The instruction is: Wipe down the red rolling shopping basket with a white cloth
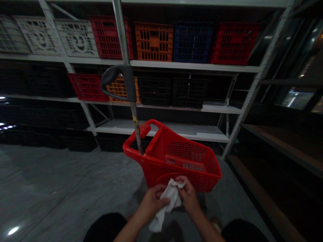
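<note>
Both my hands pinch a crumpled white cloth (167,203) low in the middle of the view. My left hand (153,200) grips its lower left part, and the cloth's tail hangs down below it. My right hand (189,196) holds the upper right edge. Just beyond my hands stands a red plastic shopping basket (176,158) on the floor. Its grey pull handle (124,84) rises upright on a metal rod from the basket's left end. The hands are close to the basket's near wall, and the cloth's top edge overlaps that wall in the view.
White metal shelving (191,67) runs across the back with red, orange, blue, black and white plastic crates on it. A wooden-board rack (282,141) stands at the right. Grey concrete floor (55,188) stretches to the left. My dark-clad knees (106,228) show at the bottom edge.
</note>
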`<state>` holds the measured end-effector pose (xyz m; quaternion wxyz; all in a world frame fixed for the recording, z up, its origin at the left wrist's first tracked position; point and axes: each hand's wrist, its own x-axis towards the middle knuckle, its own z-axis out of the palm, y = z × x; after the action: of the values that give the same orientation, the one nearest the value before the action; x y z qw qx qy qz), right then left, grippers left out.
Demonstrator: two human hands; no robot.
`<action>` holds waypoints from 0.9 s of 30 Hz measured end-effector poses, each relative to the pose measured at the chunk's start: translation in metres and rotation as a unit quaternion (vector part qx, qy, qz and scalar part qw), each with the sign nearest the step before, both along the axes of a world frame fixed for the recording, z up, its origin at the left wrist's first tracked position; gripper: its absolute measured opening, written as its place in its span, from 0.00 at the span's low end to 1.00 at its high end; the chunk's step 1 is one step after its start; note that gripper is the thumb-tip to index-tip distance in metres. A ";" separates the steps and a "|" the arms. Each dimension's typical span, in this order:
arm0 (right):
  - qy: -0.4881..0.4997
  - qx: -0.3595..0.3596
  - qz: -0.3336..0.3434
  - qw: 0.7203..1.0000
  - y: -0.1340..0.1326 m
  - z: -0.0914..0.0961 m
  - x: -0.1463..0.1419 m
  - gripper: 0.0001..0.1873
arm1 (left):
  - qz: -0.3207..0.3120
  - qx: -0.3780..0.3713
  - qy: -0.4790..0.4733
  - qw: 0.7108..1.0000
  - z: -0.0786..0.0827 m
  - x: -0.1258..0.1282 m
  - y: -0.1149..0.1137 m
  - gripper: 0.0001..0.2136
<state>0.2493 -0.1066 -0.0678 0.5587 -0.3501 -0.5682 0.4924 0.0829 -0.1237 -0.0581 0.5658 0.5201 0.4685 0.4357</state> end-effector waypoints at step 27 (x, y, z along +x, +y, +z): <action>-0.302 0.263 -0.074 0.914 0.082 0.073 -0.091 0.21 | 0.327 0.357 0.516 0.706 0.090 -0.098 0.074 0.19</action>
<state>0.1587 -0.0247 0.0048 0.4675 -0.3636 -0.7910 0.1536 -0.0147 -0.0493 0.0321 -0.1703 0.6412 0.6376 0.3915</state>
